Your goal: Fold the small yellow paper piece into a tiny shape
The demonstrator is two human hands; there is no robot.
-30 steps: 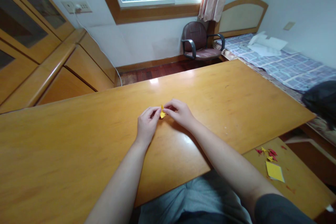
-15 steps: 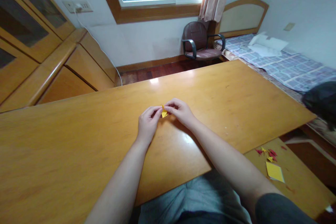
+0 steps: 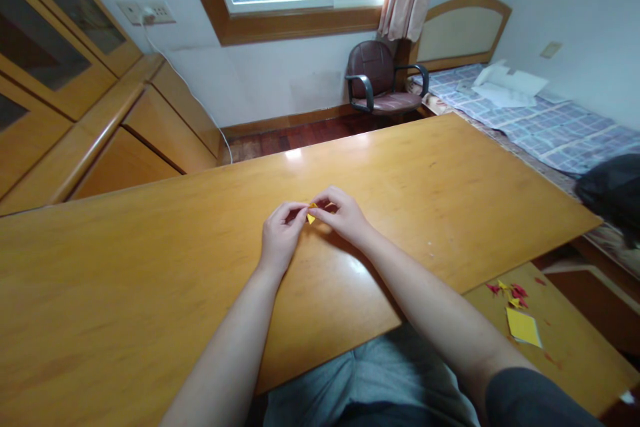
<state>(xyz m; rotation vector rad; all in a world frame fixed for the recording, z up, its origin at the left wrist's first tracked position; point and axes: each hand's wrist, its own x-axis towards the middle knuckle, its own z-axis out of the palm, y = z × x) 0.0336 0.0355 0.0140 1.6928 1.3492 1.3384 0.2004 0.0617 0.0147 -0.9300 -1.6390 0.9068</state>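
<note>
Between my fingertips is a small piece of folded yellow paper (image 3: 311, 219), just above the wooden table (image 3: 165, 267). My left hand (image 3: 283, 230) pinches its left side between thumb and index finger. From the right, my right hand (image 3: 343, 213) grips it the same way, with the thumb toward me. Fingers cover much of the paper, so its full shape is hidden; a pointed yellow tip sticks out below.
On a lower wooden surface at the right lie several small red and yellow folded paper pieces (image 3: 519, 292) and a stack of square yellow paper (image 3: 523, 327). A brown armchair (image 3: 373, 77) stands beyond the table, and a bed (image 3: 560, 127) is at the right.
The yellow paper has turned slightly between my fingers, and less of its upper part shows now. Both hands stay in nearly the same place.
</note>
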